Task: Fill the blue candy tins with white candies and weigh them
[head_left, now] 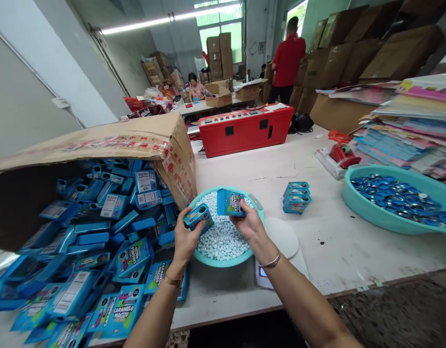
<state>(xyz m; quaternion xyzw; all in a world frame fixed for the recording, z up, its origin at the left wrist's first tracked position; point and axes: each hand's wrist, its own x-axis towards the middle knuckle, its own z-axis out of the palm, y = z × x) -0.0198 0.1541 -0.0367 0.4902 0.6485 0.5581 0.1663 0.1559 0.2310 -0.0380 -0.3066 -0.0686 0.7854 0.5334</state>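
My left hand (186,237) is closed around a small blue candy tin (199,216), tilted over the left side of a turquoise basin (257,212). White candies (223,237) fill much of that basin. In my right hand (250,222) is another blue box-shaped candy container (230,203), lettered "Caramelo Macizo", held above the candies. The two containers are apart from each other. To the left, many similar blue tins (130,258) spill from a tipped cardboard box (175,159) onto the table. Several blue tins (297,198) stand together right of the basin.
A white scale (284,241) sits beside the basin, partly behind my right forearm. At right is a turquoise tub (375,217) of blue and silver lids, near stacked printed sheets (400,135). A red machine (245,133) stands behind; two people are farther back.
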